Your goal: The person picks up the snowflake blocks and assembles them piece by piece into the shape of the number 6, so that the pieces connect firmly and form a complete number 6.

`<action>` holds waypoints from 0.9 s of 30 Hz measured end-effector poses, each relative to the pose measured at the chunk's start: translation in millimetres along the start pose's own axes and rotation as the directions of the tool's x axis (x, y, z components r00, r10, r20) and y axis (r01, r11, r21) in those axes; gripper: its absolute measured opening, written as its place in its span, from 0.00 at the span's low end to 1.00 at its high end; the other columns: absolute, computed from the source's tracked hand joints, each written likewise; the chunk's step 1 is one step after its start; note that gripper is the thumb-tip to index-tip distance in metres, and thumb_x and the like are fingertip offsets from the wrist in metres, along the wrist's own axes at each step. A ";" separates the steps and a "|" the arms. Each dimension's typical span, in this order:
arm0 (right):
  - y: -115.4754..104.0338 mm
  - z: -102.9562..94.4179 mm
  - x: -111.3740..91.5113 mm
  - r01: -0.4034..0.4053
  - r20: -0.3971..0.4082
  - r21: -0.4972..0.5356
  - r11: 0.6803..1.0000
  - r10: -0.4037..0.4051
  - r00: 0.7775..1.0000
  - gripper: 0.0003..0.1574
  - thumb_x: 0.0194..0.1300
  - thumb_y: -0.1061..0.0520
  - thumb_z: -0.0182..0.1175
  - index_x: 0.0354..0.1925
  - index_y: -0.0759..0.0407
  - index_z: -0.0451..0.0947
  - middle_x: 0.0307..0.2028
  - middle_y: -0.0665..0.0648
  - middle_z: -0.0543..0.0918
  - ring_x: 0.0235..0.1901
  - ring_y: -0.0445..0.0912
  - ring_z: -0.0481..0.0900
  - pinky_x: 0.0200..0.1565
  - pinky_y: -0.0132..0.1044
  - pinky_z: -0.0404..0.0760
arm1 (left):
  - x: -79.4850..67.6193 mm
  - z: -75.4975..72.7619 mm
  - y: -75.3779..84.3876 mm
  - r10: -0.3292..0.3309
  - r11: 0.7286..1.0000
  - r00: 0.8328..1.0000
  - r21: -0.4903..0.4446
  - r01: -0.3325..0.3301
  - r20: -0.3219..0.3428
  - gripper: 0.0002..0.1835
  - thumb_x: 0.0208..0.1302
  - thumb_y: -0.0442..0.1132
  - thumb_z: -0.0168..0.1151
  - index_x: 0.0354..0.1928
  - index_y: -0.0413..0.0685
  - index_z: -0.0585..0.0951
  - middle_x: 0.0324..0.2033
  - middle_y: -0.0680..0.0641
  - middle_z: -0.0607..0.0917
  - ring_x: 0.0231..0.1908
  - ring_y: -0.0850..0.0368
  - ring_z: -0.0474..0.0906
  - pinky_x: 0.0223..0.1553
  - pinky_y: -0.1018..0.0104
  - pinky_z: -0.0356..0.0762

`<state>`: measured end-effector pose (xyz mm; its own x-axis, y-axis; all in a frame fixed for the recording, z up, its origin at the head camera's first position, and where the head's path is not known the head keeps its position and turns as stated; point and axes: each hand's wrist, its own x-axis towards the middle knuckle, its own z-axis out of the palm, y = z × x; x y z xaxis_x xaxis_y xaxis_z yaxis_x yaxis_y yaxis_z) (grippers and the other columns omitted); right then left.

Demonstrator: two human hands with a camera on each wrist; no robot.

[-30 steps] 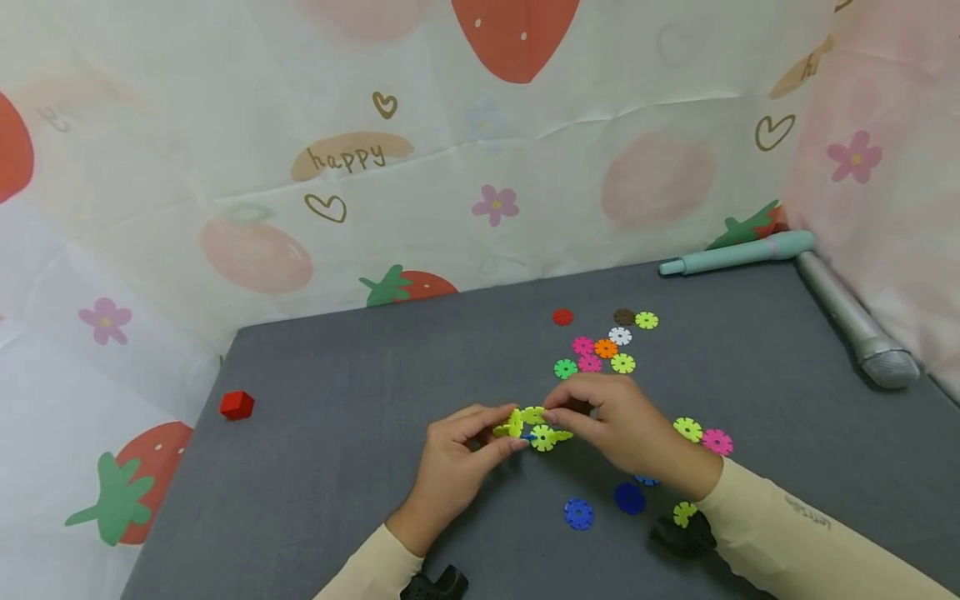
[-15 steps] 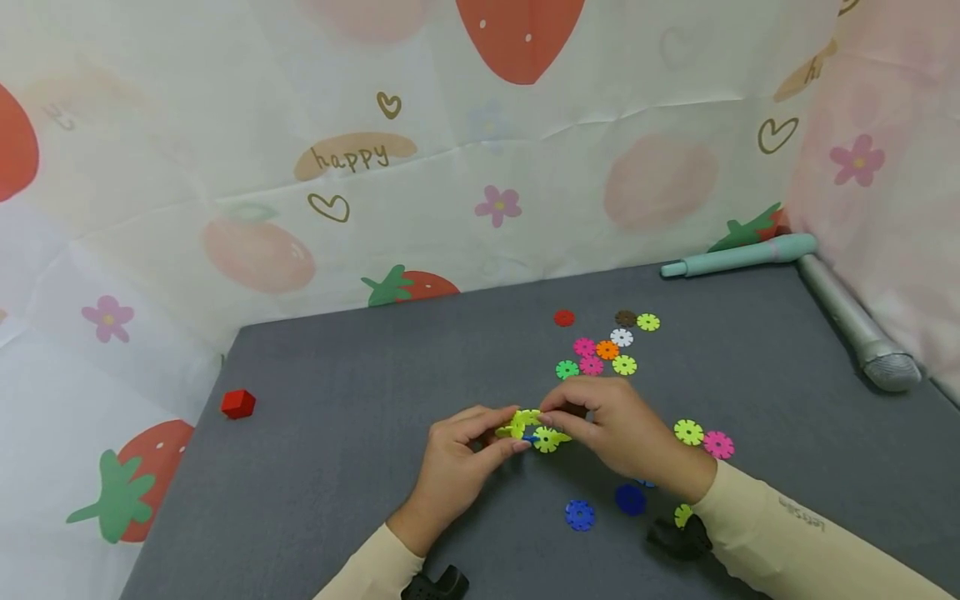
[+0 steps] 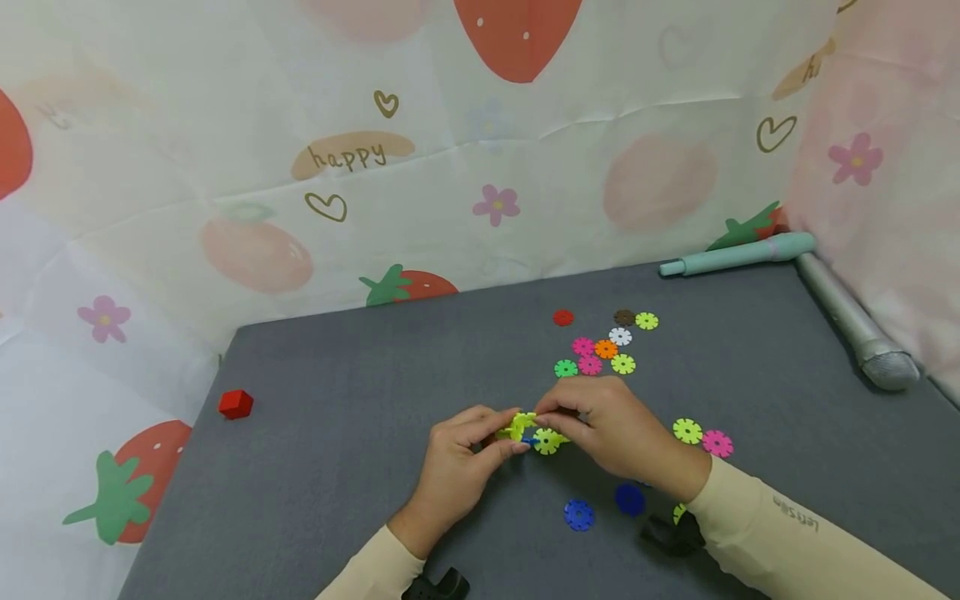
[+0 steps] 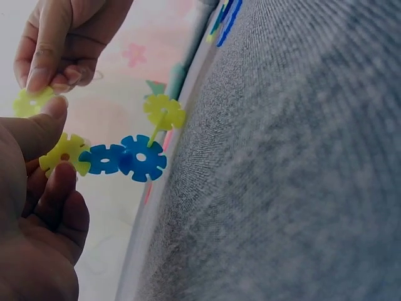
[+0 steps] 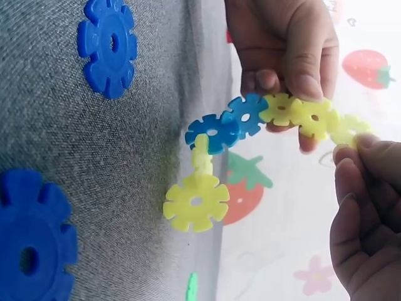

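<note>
A curved chain of notched plastic discs, yellow and blue, hangs between both hands, raised above the grey table in the wrist views. My left hand [image 3: 468,454] pinches a yellow disc [image 4: 65,155] of it between thumb and fingers. At the chain's end, my right hand [image 3: 603,421] pinches another yellow disc [image 5: 351,130] by thumb and fingertips, which hide part of it. Two blue discs [image 4: 141,157] follow on from the left hand's grip. From them a yellow pair dangles, its last disc [image 5: 196,202] facing the right wrist camera.
Loose discs lie on the table [image 3: 360,375]: a pink one [image 3: 590,365] among several behind the right hand, a blue one [image 3: 579,515] nearer the front. A red block [image 3: 236,404] sits far left. A teal pen-shaped object [image 3: 738,254] and silver microphone [image 3: 855,325] lie back right.
My right hand has shifted slightly left, toward the left hand, with its yellow disc. The left hand has stayed nearly in place, still gripping the chain.
</note>
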<state>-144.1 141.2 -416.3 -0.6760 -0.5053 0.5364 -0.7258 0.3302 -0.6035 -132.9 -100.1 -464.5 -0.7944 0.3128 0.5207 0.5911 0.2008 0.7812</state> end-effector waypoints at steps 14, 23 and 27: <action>-1.5 -3.1 3.6 0.009 0.063 -0.041 0.999 -0.006 0.998 0.09 0.70 0.66 0.74 0.39 0.51 0.90 0.36 0.45 0.88 0.30 0.35 0.77 0.31 0.34 0.80 | -0.8 1.7 -0.6 0.009 1.000 1.000 0.005 -0.009 0.015 0.19 0.62 0.31 0.80 0.55 0.38 0.91 0.39 0.51 0.90 0.31 0.59 0.81 0.32 0.67 0.81; -1.5 -10.8 9.8 -0.048 0.160 -0.022 0.999 0.051 0.986 0.08 0.72 0.65 0.73 0.40 0.51 0.90 0.35 0.44 0.87 0.30 0.36 0.77 0.33 0.36 0.80 | -0.7 1.1 2.2 0.057 0.997 0.998 0.056 -0.059 0.034 0.18 0.63 0.30 0.80 0.56 0.39 0.91 0.39 0.51 0.89 0.32 0.61 0.81 0.33 0.68 0.80; -2.8 -9.9 10.0 -0.026 0.163 -0.050 0.998 0.034 0.986 0.07 0.73 0.65 0.72 0.40 0.53 0.90 0.36 0.45 0.88 0.31 0.35 0.78 0.33 0.35 0.81 | 0.0 1.6 1.6 0.058 0.997 0.998 0.053 -0.060 0.034 0.18 0.63 0.30 0.79 0.55 0.39 0.91 0.39 0.51 0.89 0.32 0.61 0.81 0.33 0.69 0.80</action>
<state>-150.0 143.2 -403.4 -0.6704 -0.6171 0.4120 -0.7133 0.3831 -0.5869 -131.7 -98.3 -463.8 -0.7536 0.3554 0.5529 0.6440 0.2306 0.7295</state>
